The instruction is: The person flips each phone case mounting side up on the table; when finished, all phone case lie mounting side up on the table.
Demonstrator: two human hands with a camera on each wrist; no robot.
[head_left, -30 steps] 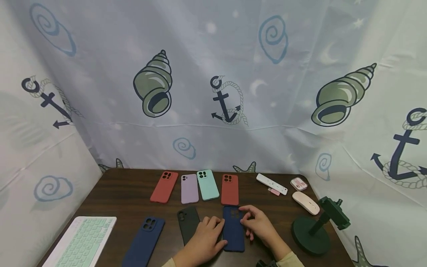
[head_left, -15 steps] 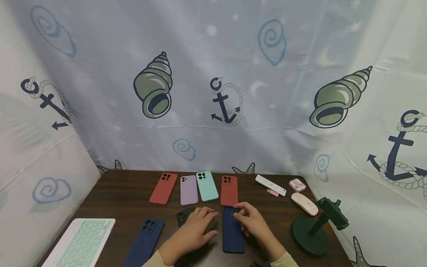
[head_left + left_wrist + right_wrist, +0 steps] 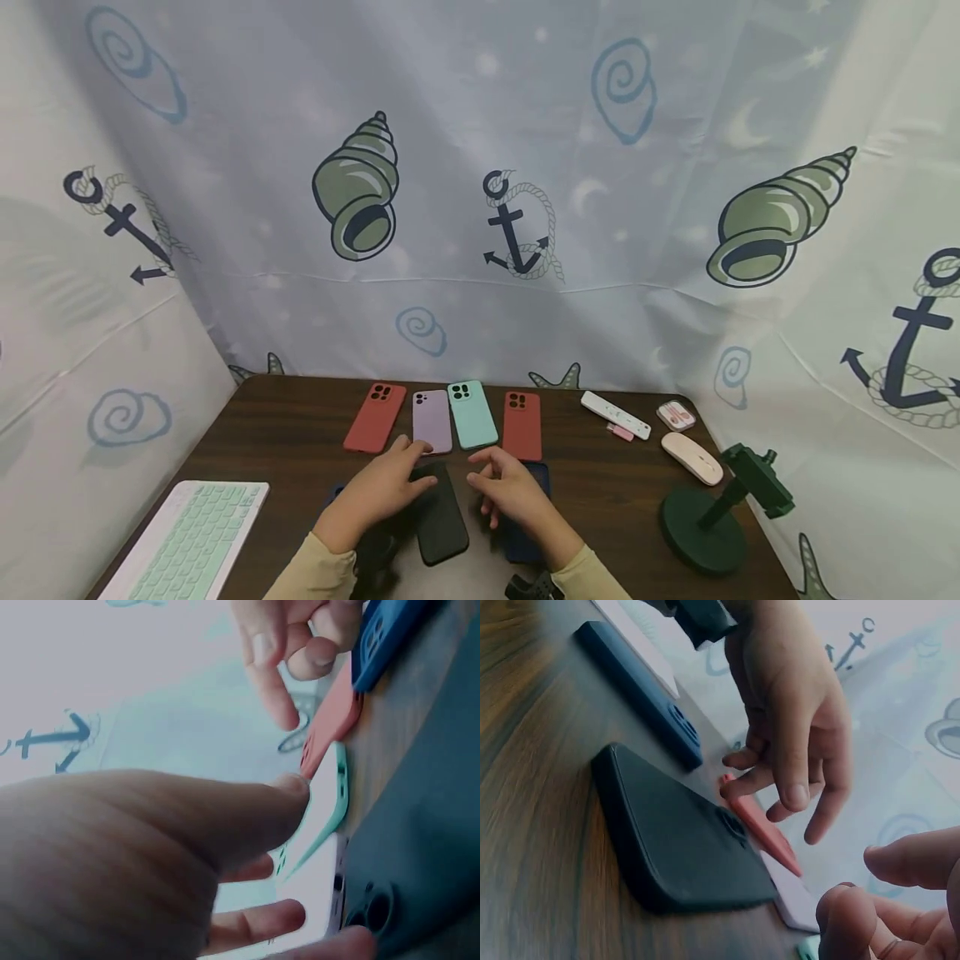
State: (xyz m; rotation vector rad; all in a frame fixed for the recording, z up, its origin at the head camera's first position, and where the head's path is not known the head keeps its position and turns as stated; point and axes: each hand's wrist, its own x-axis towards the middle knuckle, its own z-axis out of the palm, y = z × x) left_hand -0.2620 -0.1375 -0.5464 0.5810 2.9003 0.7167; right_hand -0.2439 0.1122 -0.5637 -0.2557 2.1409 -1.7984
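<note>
A black phone case (image 3: 442, 521) lies face down mid-table, its camera end partly covered by my left hand (image 3: 382, 487). The thumb and fingers of that hand are spread apart above the case, with nothing between them. My right hand (image 3: 513, 492) hovers over a dark blue phone case (image 3: 538, 477), hiding much of it. Its fingers are loosely bent, and the palm holds nothing. In the right wrist view the black case (image 3: 682, 832) lies flat on the wood, with the left fingers beyond its camera end.
Behind lie a red case (image 3: 375, 418), a lilac case (image 3: 432, 425), a mint case (image 3: 472, 415) and another red case (image 3: 522, 425). Left is a keyboard (image 3: 198, 537); right are a white remote (image 3: 615, 414), a mouse (image 3: 692, 458) and a green stand (image 3: 703, 531).
My left hand has left the edge of the blue case and moved left and away from me, over the black case. My right hand has shifted left across the blue case.
</note>
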